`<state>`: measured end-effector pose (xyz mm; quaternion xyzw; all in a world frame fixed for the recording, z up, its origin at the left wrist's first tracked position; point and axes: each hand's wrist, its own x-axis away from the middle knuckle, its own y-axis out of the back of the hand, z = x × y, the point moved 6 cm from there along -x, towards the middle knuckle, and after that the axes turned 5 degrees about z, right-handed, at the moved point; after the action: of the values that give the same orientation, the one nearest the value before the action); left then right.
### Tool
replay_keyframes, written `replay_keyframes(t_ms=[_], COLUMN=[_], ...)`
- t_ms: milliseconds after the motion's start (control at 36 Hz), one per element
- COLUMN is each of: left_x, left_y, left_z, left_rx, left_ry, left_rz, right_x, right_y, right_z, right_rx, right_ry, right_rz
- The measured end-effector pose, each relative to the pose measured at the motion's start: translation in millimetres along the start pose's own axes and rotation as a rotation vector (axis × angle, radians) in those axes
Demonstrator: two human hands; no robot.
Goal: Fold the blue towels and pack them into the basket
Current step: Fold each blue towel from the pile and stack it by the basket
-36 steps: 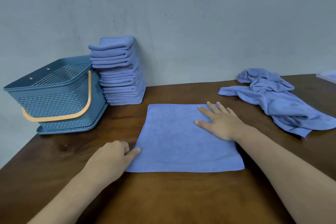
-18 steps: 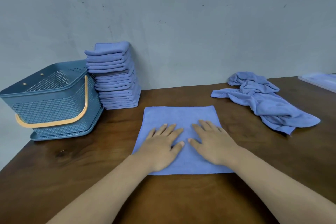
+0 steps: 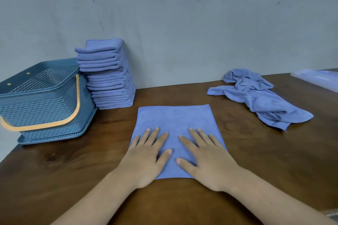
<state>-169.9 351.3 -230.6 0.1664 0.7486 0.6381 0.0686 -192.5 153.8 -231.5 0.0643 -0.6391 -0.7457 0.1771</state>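
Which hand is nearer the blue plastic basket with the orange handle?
Left. The left hand presses the flat blue towel on the side toward the blue plastic basket; the right hand lies beyond it.

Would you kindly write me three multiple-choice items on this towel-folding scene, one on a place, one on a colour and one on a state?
1. The stack of folded towels stands:
A. beside the basket, against the wall
B. inside the basket
C. on the flat towel

2. The basket's handle is:
A. blue
B. orange
C. white

3. The two hands on the flat towel are:
A. pinching its corners
B. pressing flat with straight fingers
C. lifted clear of it

Answers:
1 A: the stack rises just right of the basket, its back at the wall.
2 B: an orange band curves across the blue mesh side.
3 B: the left hand and the right hand lie palm-down on the cloth, fingers spread.
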Motion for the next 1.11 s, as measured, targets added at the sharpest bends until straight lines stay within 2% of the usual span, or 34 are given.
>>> replay_keyframes(t_ms=[333, 389, 444, 500, 556, 639, 694, 917, 972, 1056, 1111], left_x=[8.5, 3.6, -13.8, -41.9, -70.2, -97.8, -103.6, -109.7, -105.2, -87.5, -67.2], left_y=[7.6, 23.5, 45.7, 59.9, 58.7, 38.7, 27.9, 28.5, 30.4, 32.8, 31.7], left_z=[-0.6, -1.8, 1.5, 13.1, 29.8, 53.8, 62.9, 65.2, 63.3, 47.2, 24.6], left_rx=[0.002, 0.055, 0.098, 0.077, 0.1, 0.086, 0.06, 0.067, 0.073, 0.022, 0.011], left_ry=[0.013, 0.037, 0.058, 0.075, 0.092, 0.117, 0.14, 0.168, 0.173, 0.094, -0.021], left_rz=[0.158, 0.126, 0.009, -0.069, -0.042, 0.043, 0.063, 0.064, 0.026, -0.058, -0.068], right_x=[16.2, 3.4, -17.9, -45.9, -74.4, -101.2, -105.9, -111.2, -106.1, -85.5, -65.1], right_y=[19.4, 35.1, 54.6, 62.4, 57.9, 42.2, 34.8, 38.2, 43.4, 49.4, 46.9], right_z=[-45.5, -48.8, -51.5, -54.1, -60.6, -84.9, -98.4, -105.7, -101.1, -78.2, -54.7], right_rx=[-0.017, 0.01, -0.001, -0.052, -0.077, -0.097, -0.114, -0.028, 0.037, 0.123, 0.092], right_ry=[-0.039, -0.055, -0.048, -0.011, 0.004, -0.091, -0.134, -0.114, -0.116, -0.05, 0.027], right_rz=[0.082, -0.017, -0.171, -0.209, -0.137, 0.016, 0.059, 0.051, -0.003, -0.105, -0.096])
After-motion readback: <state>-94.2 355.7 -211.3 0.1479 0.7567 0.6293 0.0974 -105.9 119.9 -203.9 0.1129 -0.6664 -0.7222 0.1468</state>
